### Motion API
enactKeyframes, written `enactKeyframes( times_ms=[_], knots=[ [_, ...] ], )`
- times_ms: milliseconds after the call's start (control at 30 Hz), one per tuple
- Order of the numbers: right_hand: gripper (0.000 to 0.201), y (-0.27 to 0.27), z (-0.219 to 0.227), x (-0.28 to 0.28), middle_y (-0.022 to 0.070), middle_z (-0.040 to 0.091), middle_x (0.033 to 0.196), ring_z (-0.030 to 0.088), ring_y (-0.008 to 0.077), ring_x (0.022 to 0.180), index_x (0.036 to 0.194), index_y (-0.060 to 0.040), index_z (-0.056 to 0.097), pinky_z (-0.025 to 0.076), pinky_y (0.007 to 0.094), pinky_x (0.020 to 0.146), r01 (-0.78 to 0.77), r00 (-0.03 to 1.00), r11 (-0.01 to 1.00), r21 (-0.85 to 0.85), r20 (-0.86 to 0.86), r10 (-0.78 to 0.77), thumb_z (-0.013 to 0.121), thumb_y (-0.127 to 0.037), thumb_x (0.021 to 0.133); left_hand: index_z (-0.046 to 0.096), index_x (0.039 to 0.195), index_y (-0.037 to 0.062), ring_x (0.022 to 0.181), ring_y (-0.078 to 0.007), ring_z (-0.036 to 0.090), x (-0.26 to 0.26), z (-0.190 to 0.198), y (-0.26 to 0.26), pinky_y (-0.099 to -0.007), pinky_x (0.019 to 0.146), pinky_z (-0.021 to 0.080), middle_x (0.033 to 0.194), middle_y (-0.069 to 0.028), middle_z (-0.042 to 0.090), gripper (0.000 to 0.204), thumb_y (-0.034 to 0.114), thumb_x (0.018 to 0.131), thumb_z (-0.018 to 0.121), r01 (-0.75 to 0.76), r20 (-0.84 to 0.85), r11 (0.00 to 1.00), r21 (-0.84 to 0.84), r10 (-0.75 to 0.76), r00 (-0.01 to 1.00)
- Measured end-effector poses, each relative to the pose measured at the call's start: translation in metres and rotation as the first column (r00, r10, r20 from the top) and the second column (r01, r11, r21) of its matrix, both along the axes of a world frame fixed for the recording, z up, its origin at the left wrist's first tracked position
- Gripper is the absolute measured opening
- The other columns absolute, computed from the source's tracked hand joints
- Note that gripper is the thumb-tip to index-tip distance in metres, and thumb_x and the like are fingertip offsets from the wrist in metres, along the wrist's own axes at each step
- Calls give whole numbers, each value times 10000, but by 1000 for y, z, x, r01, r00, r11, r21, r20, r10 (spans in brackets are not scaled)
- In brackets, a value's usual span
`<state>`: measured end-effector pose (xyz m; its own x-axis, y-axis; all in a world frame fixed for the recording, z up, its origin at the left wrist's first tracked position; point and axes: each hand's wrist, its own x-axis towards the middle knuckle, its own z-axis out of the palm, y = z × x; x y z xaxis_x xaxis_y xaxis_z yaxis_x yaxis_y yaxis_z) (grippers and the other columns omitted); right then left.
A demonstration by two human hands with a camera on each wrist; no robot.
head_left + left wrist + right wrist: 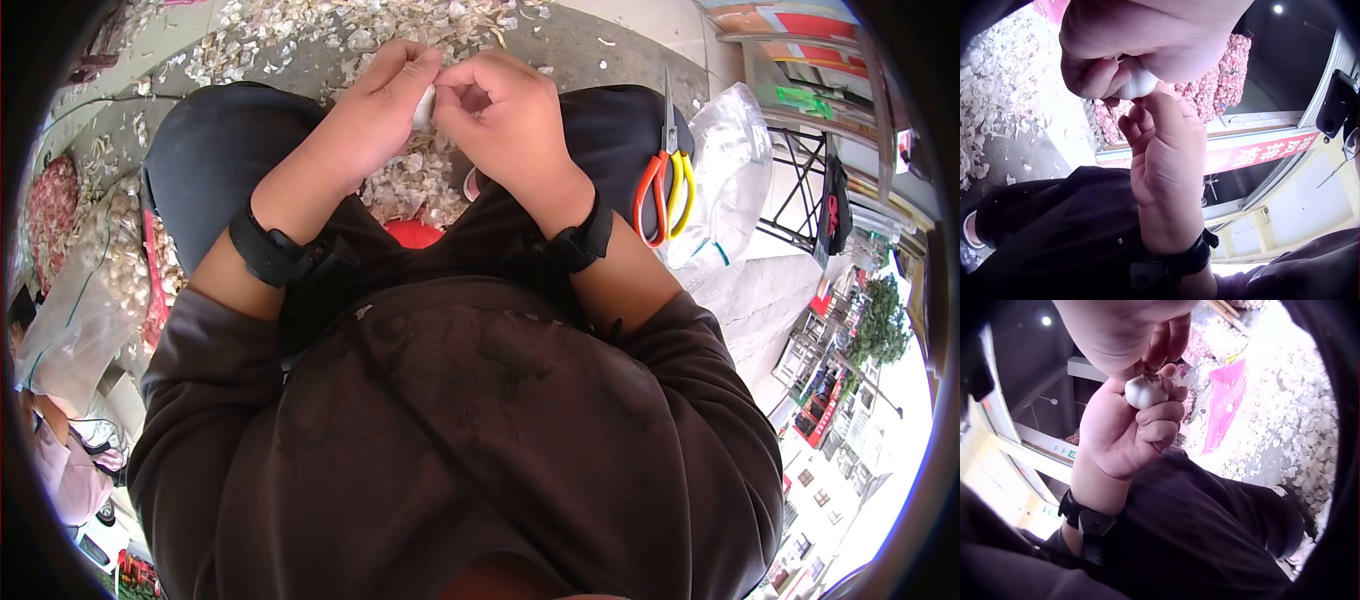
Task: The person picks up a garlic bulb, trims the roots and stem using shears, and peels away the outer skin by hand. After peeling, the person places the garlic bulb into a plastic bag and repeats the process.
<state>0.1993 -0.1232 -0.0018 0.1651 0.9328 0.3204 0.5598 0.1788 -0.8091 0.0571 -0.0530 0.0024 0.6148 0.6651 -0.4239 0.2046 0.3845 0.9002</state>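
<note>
Between the two hands is a white garlic bulb [1145, 392], whole and round, with a bit of it showing in the head view as well. My left hand [371, 115] holds it, fingers curled around its side in the right wrist view. From above, my right hand [1138, 331] pinches at the bulb's top with thumb and fingertips. In the left wrist view the bulb [1137, 80] peeks out under the left palm, and the right fingertips touch its lower edge. Both hands are raised in front of the knees, over a pile of garlic skins [410, 185].
Red-and-yellow-handled scissors [665, 185] lie on the right thigh beside a clear plastic bag [735, 150]. On the left stands a bag of garlic bulbs [120, 260], near a red mesh sack [55, 205]. Loose skins cover the floor [590, 50] ahead. A pink bag [1225, 403] lies among them.
</note>
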Motion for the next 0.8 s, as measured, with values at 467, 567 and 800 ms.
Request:
enactKeyframes(
  times_ms=[467, 567, 800],
  knots=[
    [115, 2, 0, 2, 53, 583, 670, 606, 181, 564, 782, -51, 597, 486, 297, 519, -66, 997, 994, 91, 37, 63, 678, -28, 704, 505, 1231, 132, 622, -37, 423, -3, -6, 4, -197, 500, 302, 796, 31, 511, 403, 451, 995, 436, -6, -2, 999, 53, 6, 1000],
    [116, 0, 0, -1, 65, 577, 651, 599, 196, 558, 779, -42, 581, 486, 307, 528, -20, 1000, 1000, 10, -14, 20, 674, -33, 710, 510, 1205, 126, 615, -39, 417, -1, -2, 3, -201, 494, 294, 791, 27, 507, 357, 406, 987, 468, -9, 38, 1000, -3, 9, 999],
    [112, -2, -2, 3, 93, 596, 710, 597, 201, 581, 840, -16, 564, 492, 322, 547, 74, 991, 983, -170, -100, -91, 628, -12, 748, 511, 1157, 100, 683, -111, 506, -4, 2, 11, -250, 565, 386, 894, -33, 599, 274, 256, 935, 557, -55, 316, 976, -212, 122, 941]
  ],
)
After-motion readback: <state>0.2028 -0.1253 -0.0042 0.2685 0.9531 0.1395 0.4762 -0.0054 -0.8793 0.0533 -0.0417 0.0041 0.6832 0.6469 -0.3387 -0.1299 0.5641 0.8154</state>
